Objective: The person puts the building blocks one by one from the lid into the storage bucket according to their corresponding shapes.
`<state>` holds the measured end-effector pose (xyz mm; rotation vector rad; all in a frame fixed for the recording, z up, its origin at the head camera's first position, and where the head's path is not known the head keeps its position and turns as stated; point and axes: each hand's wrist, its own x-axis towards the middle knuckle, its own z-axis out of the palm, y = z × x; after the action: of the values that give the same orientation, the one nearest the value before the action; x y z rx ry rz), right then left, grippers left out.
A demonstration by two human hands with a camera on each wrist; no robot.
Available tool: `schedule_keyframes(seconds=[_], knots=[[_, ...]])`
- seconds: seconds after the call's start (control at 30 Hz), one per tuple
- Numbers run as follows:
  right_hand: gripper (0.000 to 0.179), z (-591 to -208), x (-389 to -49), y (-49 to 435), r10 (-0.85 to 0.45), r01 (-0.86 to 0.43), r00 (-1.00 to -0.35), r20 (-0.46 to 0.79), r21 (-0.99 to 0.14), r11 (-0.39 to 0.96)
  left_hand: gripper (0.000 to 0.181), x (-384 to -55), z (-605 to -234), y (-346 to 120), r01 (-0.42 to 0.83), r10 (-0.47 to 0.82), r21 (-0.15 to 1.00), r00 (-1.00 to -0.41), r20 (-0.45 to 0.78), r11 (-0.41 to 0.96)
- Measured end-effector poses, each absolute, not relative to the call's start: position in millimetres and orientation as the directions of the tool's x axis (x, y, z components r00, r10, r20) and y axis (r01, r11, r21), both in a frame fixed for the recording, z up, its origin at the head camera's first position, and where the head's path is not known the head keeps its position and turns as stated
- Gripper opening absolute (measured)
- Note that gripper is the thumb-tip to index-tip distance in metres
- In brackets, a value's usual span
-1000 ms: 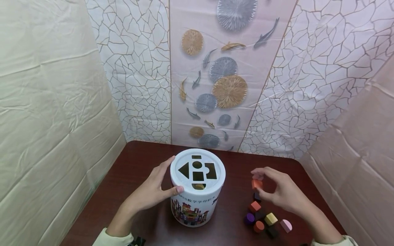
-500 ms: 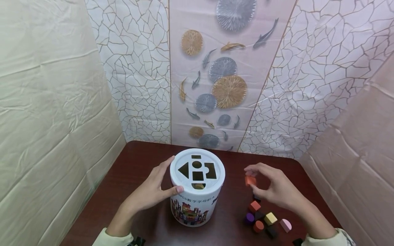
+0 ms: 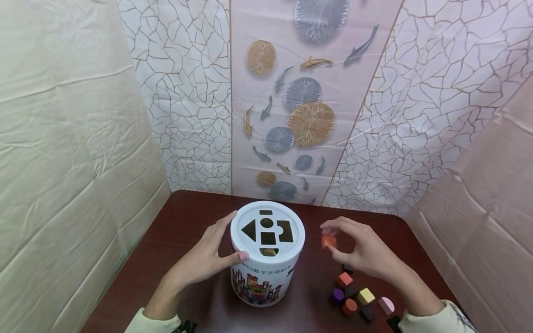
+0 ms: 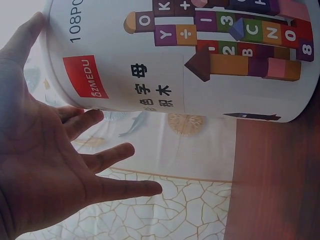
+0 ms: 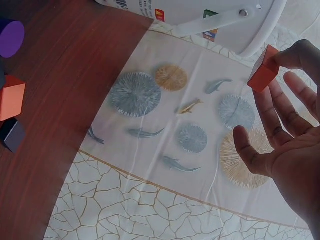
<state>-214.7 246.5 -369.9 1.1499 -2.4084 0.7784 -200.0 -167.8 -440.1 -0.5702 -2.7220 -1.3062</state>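
Note:
A white bucket (image 3: 287, 282) with printed toy blocks on its side stands on the table. Its pale lid (image 3: 246, 217) has several shaped holes. My left hand (image 3: 204, 256) rests against the lid's left rim with thumb and index finger, while the other fingers spread out straight in the left wrist view. Between the thumb and fingertips of my right hand (image 3: 366, 245) is an orange block (image 3: 329, 242), pinched in the air to the right of the bucket. The right wrist view shows the same orange block (image 5: 263, 68) near the bucket's rim, with some fingers loosely extended.
Several loose blocks lie at the right of the dark red table (image 3: 200, 208): a red block (image 3: 344, 279), a purple cylinder (image 3: 337, 296), an orange cylinder (image 3: 350, 306), a yellow block (image 3: 366, 296), a pink half-round block (image 3: 387, 305) and dark ones. Patterned cloth (image 3: 195, 92) hangs behind.
My right hand has moved left and slightly up with the orange block, away from the loose blocks and nearer the bucket. The left hand and the bucket have stayed put.

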Motion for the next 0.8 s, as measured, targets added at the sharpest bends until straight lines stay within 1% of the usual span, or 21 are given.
schedule_keyframes(seconds=[0.37, 0.8], knots=[[0.064, -368, -217, 239, -0.603, -0.790, -0.611, 0.512, -0.358, 0.497, 0.110, -200, -441, -168, 0.343, 0.295, 0.747, -0.933, 0.204, 0.570], [0.058, -361, -218, 225, -0.595, -0.788, -0.613, 0.519, -0.353, 0.505, 0.110, -201, -443, -168, 0.347, 0.297, 0.744, -0.932, 0.207, 0.571]])
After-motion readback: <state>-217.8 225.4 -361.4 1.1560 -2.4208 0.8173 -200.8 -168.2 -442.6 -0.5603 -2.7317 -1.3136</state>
